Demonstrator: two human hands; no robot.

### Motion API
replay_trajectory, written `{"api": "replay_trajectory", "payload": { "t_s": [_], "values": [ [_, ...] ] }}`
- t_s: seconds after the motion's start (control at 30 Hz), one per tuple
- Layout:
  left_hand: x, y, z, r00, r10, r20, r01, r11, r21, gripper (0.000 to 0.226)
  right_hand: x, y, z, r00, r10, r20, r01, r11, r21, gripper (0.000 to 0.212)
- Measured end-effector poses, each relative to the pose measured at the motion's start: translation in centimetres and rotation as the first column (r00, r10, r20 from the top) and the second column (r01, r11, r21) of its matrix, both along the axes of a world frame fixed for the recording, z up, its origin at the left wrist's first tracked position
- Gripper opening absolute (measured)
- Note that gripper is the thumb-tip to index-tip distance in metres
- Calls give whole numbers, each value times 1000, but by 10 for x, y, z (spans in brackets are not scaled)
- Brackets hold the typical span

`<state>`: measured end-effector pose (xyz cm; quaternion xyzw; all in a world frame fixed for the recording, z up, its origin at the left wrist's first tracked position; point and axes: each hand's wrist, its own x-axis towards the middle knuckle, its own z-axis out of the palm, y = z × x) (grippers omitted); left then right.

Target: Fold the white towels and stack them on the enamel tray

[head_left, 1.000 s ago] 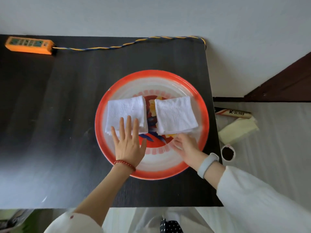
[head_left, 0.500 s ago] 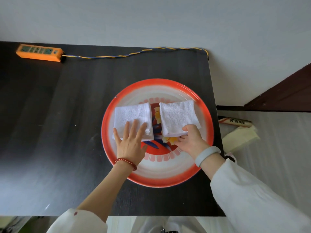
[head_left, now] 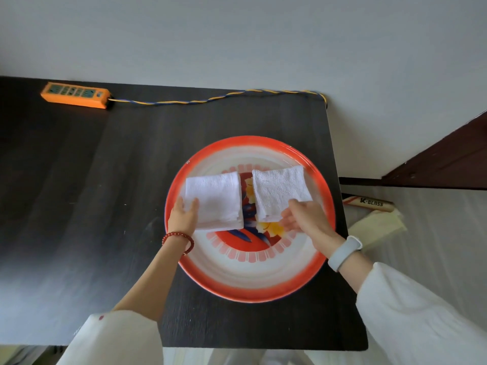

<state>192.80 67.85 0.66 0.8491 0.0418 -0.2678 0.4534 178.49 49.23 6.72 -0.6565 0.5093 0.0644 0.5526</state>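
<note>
A round enamel tray (head_left: 250, 283) with a red rim and a flower pattern lies on the dark table. Two folded white towels lie side by side on it. My left hand (head_left: 183, 216) holds the near left corner of the left towel (head_left: 214, 200), thumb on top and fingers beneath. My right hand (head_left: 305, 216) pinches the near right corner of the right towel (head_left: 279, 191), thumb on top; that edge looks slightly raised off the tray. A narrow gap separates the two towels.
An orange power strip (head_left: 75, 94) lies at the table's far left, its twisted cable (head_left: 210, 98) running along the far edge. The table's right edge (head_left: 342, 233) is close to the tray. Beside it on the floor lie a tube (head_left: 369, 201) and a yellow cloth (head_left: 376, 225).
My left hand slid from flat on top of the left towel to its left corner and took hold of it. My right hand closed on the right towel's corner. The view tilted upward.
</note>
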Motion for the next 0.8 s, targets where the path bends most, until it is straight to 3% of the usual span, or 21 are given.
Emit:
{"api": "replay_trajectory", "payload": {
  "t_s": [0.1,0.17,0.27,0.37,0.6,0.8],
  "values": [
    [4,-3,-2,999,-33,-41,32,999,-6,58,2,-23,3,978,-73,195,144,914,-379,29],
    [8,-6,-2,998,-27,-63,27,1000,-8,55,8,-42,-4,982,-94,162,155,894,-420,30],
    [21,-5,-4,982,77,-175,-93,992,-85,52,18,-70,-29,991,-131,-42,121,976,-179,45],
    [30,-1,-3,927,154,-343,-221,960,-169,55,20,-84,-50,985,-151,-83,154,988,29,56],
    [29,-4,-7,911,137,-389,-224,956,-187,66,24,-79,-50,989,-136,-52,144,972,188,52],
    [21,-21,-8,924,104,-368,-195,956,-220,55,25,-73,-49,992,-124,-21,126,967,222,46]
  ]
}}
